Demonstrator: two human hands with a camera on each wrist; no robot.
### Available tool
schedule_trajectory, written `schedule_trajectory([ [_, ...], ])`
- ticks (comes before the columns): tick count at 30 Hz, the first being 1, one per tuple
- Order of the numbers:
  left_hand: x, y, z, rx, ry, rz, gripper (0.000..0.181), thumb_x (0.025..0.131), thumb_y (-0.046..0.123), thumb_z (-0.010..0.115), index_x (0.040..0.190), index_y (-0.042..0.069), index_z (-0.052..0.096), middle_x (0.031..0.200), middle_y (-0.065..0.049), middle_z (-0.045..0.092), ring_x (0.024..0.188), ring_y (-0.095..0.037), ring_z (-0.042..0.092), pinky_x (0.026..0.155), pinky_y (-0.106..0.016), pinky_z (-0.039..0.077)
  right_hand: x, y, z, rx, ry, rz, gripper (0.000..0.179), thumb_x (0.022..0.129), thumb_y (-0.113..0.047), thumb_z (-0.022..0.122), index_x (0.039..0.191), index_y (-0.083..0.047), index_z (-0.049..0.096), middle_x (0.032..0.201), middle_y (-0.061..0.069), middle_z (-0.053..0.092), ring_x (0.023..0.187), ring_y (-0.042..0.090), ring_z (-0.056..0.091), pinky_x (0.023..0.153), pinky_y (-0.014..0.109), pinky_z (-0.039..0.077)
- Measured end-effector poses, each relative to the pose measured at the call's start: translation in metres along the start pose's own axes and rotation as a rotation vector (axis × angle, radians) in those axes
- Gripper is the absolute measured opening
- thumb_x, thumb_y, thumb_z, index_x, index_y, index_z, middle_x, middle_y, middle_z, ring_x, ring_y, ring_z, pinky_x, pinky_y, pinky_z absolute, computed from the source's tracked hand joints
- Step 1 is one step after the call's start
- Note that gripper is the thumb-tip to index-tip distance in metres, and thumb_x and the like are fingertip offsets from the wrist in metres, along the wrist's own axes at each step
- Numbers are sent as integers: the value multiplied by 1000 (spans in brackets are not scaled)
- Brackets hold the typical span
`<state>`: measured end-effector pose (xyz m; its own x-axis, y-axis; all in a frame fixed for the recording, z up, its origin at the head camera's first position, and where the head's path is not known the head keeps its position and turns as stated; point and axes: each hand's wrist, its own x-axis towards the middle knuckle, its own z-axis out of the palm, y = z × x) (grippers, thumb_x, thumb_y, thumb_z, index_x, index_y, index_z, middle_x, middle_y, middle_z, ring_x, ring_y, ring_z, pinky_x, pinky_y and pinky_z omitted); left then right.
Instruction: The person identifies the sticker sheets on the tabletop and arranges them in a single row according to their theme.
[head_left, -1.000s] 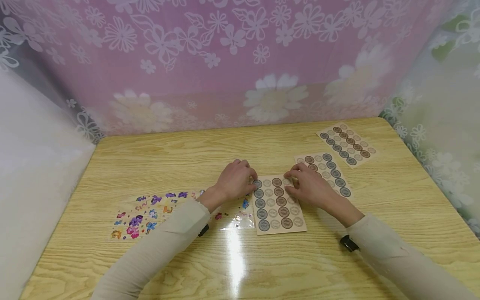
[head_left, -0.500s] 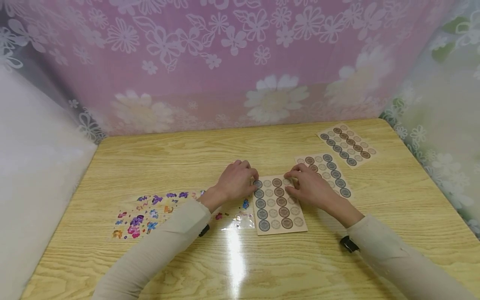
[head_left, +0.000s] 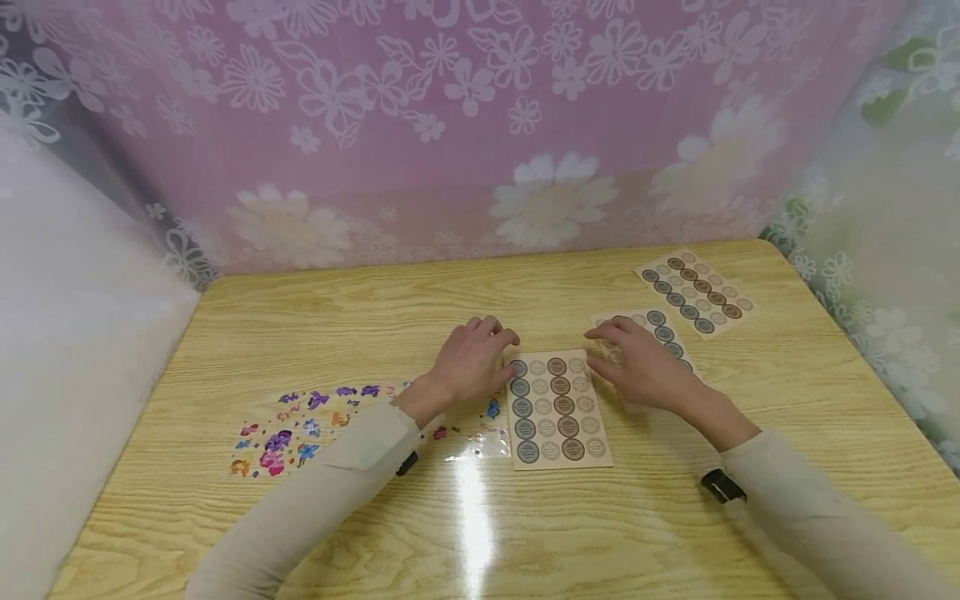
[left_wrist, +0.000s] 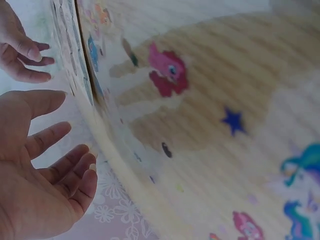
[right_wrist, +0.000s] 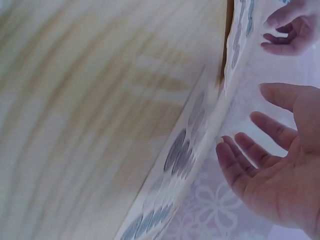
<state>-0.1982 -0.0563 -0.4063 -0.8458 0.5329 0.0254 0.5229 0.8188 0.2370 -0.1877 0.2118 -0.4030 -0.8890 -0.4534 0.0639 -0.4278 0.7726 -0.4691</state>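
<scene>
A cream sheet of round stickers [head_left: 553,417], with grey, pale and brown columns, lies in front of me on the table. At its upper left corner is my left hand [head_left: 471,360], thumb by the edge and fingers loosely bent. My right hand [head_left: 641,362] hovers at the upper right corner, thumb and fingers spread apart. Both wrist views show the fingers holding nothing: the left hand [left_wrist: 45,175] beside the sheet's edge, the right hand [right_wrist: 280,160] likewise. Under the right hand lies a second round-sticker sheet [head_left: 664,332], partly hidden.
A third round-sticker sheet [head_left: 693,292] lies slanted at the back right of the wooden table [head_left: 360,308]. To the left, a clear sheet of colourful pony stickers [head_left: 277,440] runs beneath the left forearm. A pink floral curtain [head_left: 420,158] stands behind the table.
My right hand has come off the near sheet and moved slightly right, its fingers spreading. My left hand stays at the left corner, with its thumb and index finger farther apart.
</scene>
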Motion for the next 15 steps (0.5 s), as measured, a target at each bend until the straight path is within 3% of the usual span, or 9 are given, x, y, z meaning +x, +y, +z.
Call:
schedule_trajectory([
  [8, 3, 6, -1, -35, 46, 45, 47, 96, 37, 57, 138, 18, 51, 130, -5, 50, 115, -23, 48, 94, -39, 41, -7, 26, -18, -21, -21, -32, 46, 98, -27, 56, 135, 0, 50, 141, 25, 37, 122, 45, 41, 93, 58, 38],
  [15, 10, 15, -2, -41, 14, 84, 55, 98, 44, 49, 147, 20, 39, 147, -10, 38, 133, -27, 37, 104, -43, 34, -12, 46, -28, -68, -39, 34, 56, 99, -34, 53, 145, -5, 40, 149, 27, 25, 132, 50, 23, 99, 65, 23],
])
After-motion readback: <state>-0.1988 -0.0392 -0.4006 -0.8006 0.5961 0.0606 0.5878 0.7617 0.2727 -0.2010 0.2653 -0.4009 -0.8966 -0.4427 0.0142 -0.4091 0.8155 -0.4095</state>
